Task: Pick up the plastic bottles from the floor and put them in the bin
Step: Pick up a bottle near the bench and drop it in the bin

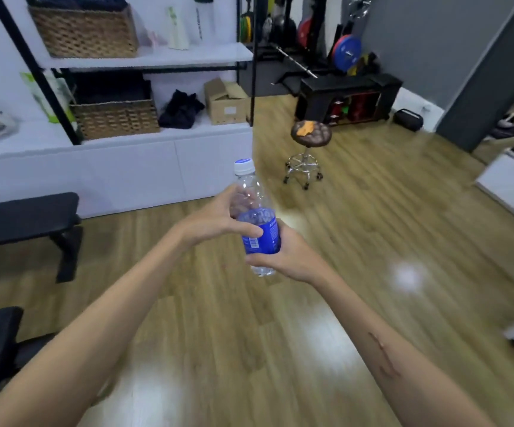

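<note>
One clear plastic bottle (257, 217), blue label, white cap, is held nearly upright in the air above the wooden floor (372, 241). Its lower body is gripped by the right hand (283, 254); its upper body is clasped by the left hand (218, 220). A wheeled stool (309, 143) is seen beyond.

Room evenly and brightly lit; white glare patches are seen on the wooden floor (372, 241), suggesting overhead sources. Motion blur is noted across the floor and right edge. Straight shelf posts (34, 72) are bowed by wide-angle distortion; shadows soft.
</note>
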